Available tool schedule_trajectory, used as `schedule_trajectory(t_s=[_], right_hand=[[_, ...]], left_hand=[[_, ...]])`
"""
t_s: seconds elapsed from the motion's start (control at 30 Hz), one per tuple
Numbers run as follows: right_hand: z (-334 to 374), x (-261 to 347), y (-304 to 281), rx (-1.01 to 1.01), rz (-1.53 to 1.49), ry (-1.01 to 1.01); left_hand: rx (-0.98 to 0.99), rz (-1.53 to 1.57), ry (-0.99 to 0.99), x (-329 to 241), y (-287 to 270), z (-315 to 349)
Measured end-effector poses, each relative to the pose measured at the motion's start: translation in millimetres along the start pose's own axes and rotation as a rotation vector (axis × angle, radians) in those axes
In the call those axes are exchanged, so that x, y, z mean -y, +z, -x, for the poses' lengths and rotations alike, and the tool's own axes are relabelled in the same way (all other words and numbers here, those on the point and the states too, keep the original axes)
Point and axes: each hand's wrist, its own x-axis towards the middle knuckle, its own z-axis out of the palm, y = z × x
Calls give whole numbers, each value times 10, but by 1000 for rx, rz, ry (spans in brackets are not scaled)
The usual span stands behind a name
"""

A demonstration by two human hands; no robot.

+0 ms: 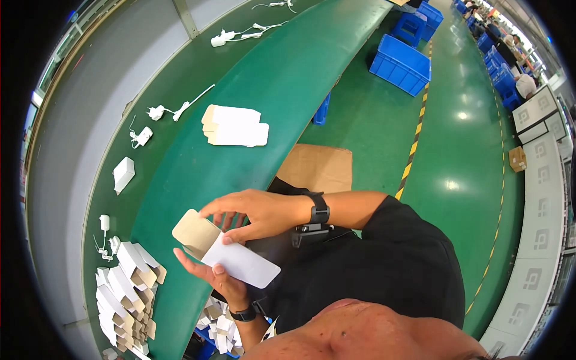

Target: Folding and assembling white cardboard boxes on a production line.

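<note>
A small white carton (243, 261) is held in front of my body at the table's near edge. Its beige inner flap (195, 231) stands open at the far left end. My left hand (219, 280) grips the carton from below and the left, thumb pressed on its side and fingers partly hidden. From above, my right hand (255, 213) holds it with the thumb on the white panel, and its fingers curl near the open flap. Farther along the green table lie flat, unfolded white cartons (235, 127) in a small stack.
Several open white cartons (123, 294) are heaped at the lower left. A closed white box (123, 174) and white plug adapters (143, 137) with cables line the table's far side. Below the edge, a bin holds white cartons (223, 330). A blue crate (401, 65) stands on the floor.
</note>
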Motion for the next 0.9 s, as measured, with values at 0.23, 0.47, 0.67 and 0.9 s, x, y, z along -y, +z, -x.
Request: schedule_trajectory(t_s=[0.23,0.47,0.67,0.9], right_hand=[[-82,-628,123,78,-260,55],[-97,-423,363,-21,-76,-106],[-210,-451,632,134,-56,-113],[-269,-330,582,64,-56,45]], left_hand=[[167,42,-161,280,-459,-56],[42,141,-40,101,-387,24],[215,47,66,94,-777,207],[312,-47,201,106,-824,73]])
